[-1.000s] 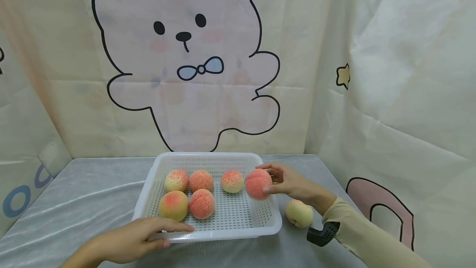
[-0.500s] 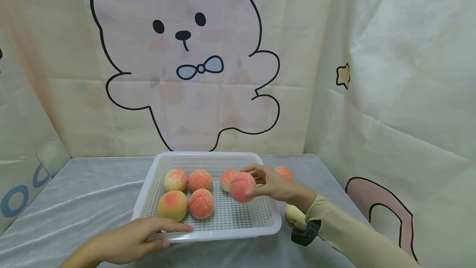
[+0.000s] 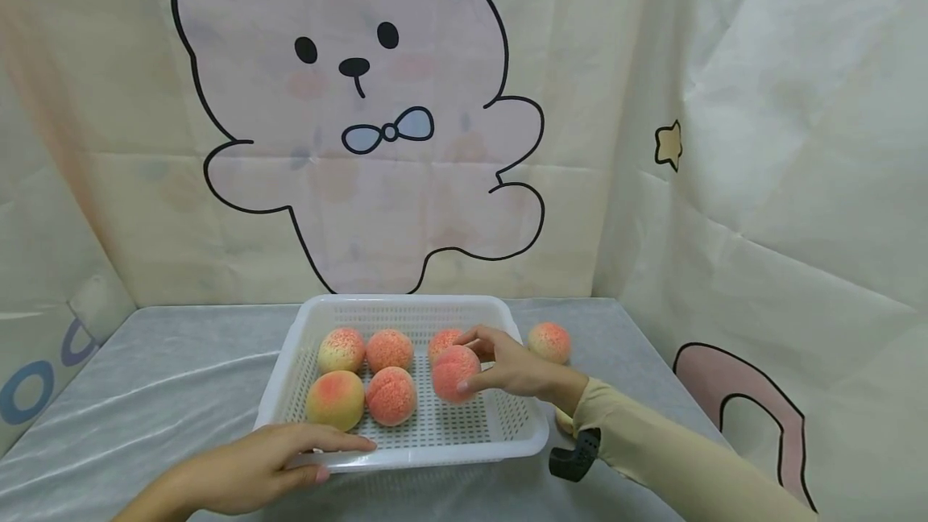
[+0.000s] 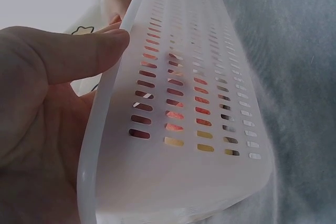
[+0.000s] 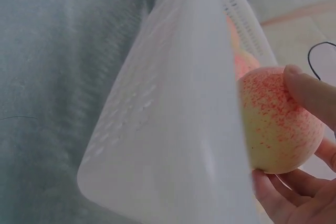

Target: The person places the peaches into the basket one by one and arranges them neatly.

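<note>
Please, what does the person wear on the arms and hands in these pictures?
Both hands are bare, without gloves. The right hand comes from a long, close-fitting beige sleeve, with a black wrist-worn device at its cuff. Around the left hand no sleeve is visible.

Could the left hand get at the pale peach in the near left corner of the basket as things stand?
Probably yes: the left hand rests on the basket rim right beside that peach, and nothing lies between them.

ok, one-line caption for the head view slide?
Right hand lowers a peach into white basket; left hand steadies its front rim.
</note>
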Demonstrator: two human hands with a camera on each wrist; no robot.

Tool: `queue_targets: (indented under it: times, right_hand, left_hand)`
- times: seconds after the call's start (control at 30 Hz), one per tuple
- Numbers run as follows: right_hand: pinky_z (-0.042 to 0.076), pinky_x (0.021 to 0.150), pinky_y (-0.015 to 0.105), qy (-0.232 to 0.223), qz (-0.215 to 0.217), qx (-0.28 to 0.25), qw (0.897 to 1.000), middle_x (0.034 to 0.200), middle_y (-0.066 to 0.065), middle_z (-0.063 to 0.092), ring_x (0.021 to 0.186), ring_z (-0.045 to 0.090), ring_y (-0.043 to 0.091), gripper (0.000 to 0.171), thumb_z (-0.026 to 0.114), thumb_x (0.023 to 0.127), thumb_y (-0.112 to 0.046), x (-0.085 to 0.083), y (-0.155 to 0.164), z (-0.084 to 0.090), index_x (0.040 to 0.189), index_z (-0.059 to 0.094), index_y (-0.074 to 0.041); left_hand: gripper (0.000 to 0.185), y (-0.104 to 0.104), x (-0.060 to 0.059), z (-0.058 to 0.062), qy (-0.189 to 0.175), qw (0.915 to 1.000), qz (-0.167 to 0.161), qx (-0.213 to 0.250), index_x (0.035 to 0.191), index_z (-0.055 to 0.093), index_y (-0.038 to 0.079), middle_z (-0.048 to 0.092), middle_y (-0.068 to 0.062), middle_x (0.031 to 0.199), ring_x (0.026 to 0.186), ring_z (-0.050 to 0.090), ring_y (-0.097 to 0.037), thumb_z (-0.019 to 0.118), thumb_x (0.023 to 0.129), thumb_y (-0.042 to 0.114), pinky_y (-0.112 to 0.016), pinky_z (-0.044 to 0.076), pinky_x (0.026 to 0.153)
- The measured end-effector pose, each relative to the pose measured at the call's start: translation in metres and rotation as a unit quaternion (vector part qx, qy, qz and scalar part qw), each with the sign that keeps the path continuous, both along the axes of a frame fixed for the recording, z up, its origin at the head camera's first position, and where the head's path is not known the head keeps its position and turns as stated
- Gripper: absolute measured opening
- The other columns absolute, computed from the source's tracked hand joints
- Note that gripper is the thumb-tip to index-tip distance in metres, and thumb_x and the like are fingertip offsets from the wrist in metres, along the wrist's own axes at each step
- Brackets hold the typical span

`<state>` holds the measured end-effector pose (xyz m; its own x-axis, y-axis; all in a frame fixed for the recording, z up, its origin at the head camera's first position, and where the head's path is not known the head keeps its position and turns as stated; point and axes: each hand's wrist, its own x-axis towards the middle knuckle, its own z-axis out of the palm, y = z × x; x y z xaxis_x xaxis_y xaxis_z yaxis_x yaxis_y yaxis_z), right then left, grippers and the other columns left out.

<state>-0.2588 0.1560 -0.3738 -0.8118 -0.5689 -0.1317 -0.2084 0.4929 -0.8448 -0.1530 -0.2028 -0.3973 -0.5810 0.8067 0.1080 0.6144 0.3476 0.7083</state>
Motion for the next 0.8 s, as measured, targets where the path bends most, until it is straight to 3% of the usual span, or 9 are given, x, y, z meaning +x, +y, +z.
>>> queue_targets:
  times: [0.2,0.4,0.6,0.8]
  right_hand:
    - [0.055,0.093,0.041,0.014,0.0,0.018,1.0,0.129,0.012,0.065,0.111,0.064,0.021,0.056,0.084,0.082,-0.015,0.0,-0.009,-0.007,0.129,0.054,-0.009]
    - [0.056,0.091,0.042,0.024,-0.013,0.036,0.999,0.134,0.016,0.059,0.114,0.063,0.027,0.054,0.085,0.08,-0.013,0.0,-0.015,-0.012,0.125,0.056,-0.01]
    - [0.05,0.102,0.053,0.037,-0.012,0.04,0.998,0.133,0.015,0.059,0.12,0.059,0.032,0.052,0.085,0.079,-0.008,0.001,-0.018,-0.014,0.123,0.058,-0.007]
    - [0.045,0.106,0.056,0.047,-0.004,0.048,0.998,0.126,0.009,0.064,0.119,0.057,0.027,0.053,0.087,0.076,-0.008,0.001,-0.022,-0.018,0.123,0.062,-0.008]
  left_hand:
    - [0.042,0.0,-0.001,0.0,0.005,1.0,-0.005,0.001,0.147,0.054,0.027,0.059,0.008,0.146,0.131,0.051,0.002,0.052,0.105,0.032,-0.018,0.048,0.101]
    - [0.042,0.0,-0.002,0.001,-0.012,0.9999,-0.008,0.002,0.146,0.054,0.027,0.059,0.007,0.146,0.13,0.051,0.002,0.052,0.105,0.033,-0.018,0.048,0.101]
    - [0.042,0.0,-0.002,0.002,-0.01,0.9999,-0.011,0.004,0.146,0.054,0.026,0.059,0.007,0.146,0.131,0.051,0.002,0.052,0.105,0.032,-0.019,0.049,0.1]
    - [0.041,0.0,-0.002,0.002,-0.012,0.9999,-0.01,0.003,0.146,0.054,0.027,0.059,0.008,0.146,0.13,0.051,0.003,0.052,0.105,0.033,-0.019,0.049,0.1]
